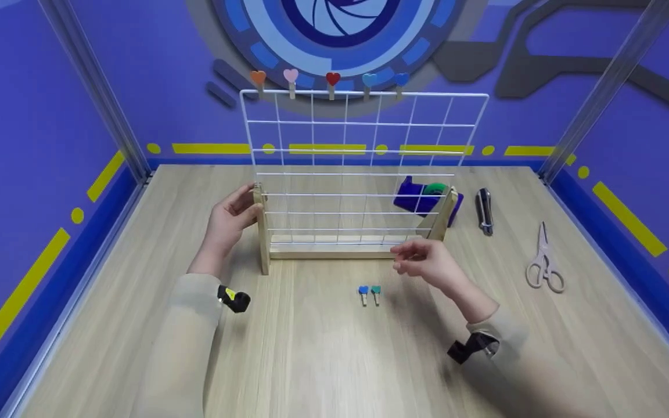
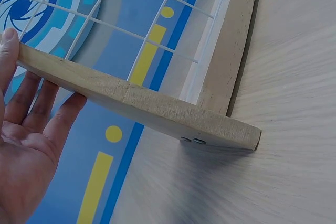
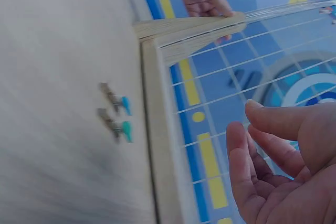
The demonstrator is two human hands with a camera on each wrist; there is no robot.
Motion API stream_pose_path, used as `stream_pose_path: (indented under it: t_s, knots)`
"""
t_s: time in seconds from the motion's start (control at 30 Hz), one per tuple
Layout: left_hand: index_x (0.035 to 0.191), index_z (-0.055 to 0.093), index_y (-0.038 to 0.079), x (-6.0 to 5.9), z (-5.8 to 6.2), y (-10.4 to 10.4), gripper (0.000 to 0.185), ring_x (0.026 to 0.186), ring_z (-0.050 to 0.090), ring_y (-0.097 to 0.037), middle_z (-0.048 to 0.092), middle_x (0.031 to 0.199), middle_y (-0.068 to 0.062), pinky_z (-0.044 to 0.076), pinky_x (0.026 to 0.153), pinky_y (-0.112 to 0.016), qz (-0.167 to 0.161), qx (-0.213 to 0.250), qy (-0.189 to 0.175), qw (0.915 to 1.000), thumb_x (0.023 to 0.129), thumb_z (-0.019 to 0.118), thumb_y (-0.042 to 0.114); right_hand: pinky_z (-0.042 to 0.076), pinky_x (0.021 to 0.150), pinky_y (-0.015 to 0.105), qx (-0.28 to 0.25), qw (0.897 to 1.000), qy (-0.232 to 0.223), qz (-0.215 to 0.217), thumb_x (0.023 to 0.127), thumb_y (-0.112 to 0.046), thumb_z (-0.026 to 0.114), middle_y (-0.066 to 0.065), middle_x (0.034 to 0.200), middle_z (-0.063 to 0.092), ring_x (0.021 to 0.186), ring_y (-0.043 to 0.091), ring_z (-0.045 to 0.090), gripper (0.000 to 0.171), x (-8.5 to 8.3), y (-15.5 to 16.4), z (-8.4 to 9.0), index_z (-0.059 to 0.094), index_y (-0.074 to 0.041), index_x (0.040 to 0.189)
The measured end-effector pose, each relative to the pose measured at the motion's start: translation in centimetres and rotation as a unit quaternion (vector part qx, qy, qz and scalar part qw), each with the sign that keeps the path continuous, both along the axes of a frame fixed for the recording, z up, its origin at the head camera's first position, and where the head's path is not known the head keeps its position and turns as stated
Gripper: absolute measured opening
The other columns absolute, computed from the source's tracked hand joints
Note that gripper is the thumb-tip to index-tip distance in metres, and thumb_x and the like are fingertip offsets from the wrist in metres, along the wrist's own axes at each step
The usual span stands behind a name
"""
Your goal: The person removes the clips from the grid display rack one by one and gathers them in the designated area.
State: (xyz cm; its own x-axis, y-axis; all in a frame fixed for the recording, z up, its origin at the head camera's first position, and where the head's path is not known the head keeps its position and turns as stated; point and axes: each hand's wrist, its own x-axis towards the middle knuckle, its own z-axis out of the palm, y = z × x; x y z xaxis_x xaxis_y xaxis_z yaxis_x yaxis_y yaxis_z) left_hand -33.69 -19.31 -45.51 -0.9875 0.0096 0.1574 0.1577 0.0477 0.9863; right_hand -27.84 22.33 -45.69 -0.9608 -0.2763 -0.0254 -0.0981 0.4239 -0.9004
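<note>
No readable text or labels

You wear long sleeves of a pale beige, soft-looking cloth on both arms, reaching down to the wrists; your left hand (image 1: 231, 220) and your right hand (image 1: 427, 262) are bare, without gloves or rings; a small black camera unit is strapped under each wrist; the one on your left wrist carries a bright yellow mark, while the one on your right wrist shows a greyish metal part.
</note>
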Motion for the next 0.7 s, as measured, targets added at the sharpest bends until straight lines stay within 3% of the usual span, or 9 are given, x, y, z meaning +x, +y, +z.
stream_pose_path:
  t_s: [0.3, 0.47, 0.7]
  knots:
    - [0.153, 0.048, 0.012, 0.0, -0.1, 0.0, 0.056, 0.114, 0.065, -0.004, 0.060, 0.146, -0.018, 0.058, 0.094, -0.020, -0.002, -0.008, -0.002, 1.0000, 0.101, 0.066, 0.011, 0.059, 0.075, 0.020, -0.050, 0.997, 0.059, -0.014, 0.091, -0.005, 0.075, 0.002, 0.101, 0.075, 0.086, 0.009, 0.069, 0.029, -0.2, 0.5, 5.3, 0.071, 0.001, 0.119]
    - [0.153, 0.050, 0.015, 0.0, -0.2, 0.0, 0.056, 0.116, 0.065, -0.007, 0.061, 0.145, -0.017, 0.058, 0.095, -0.021, -0.001, -0.011, -0.005, 0.9999, 0.100, 0.067, 0.014, 0.060, 0.079, 0.020, -0.096, 0.991, 0.089, -0.027, 0.091, -0.004, 0.076, -0.005, 0.100, 0.075, 0.087, 0.008, 0.070, 0.030, -0.3, 0.2, 9.2, 0.070, 0.002, 0.120]
    - [0.154, 0.047, 0.009, -0.3, -0.3, 0.0, 0.058, 0.111, 0.066, -0.002, 0.056, 0.148, -0.024, 0.059, 0.092, -0.020, -0.004, 0.013, 0.002, 0.9999, 0.099, 0.068, 0.010, 0.061, 0.078, 0.021, -0.193, 0.966, 0.170, -0.034, 0.089, 0.000, 0.077, 0.000, 0.099, 0.077, 0.087, 0.011, 0.070, 0.024, -1.1, -0.4, 14.7, 0.074, -0.003, 0.113]
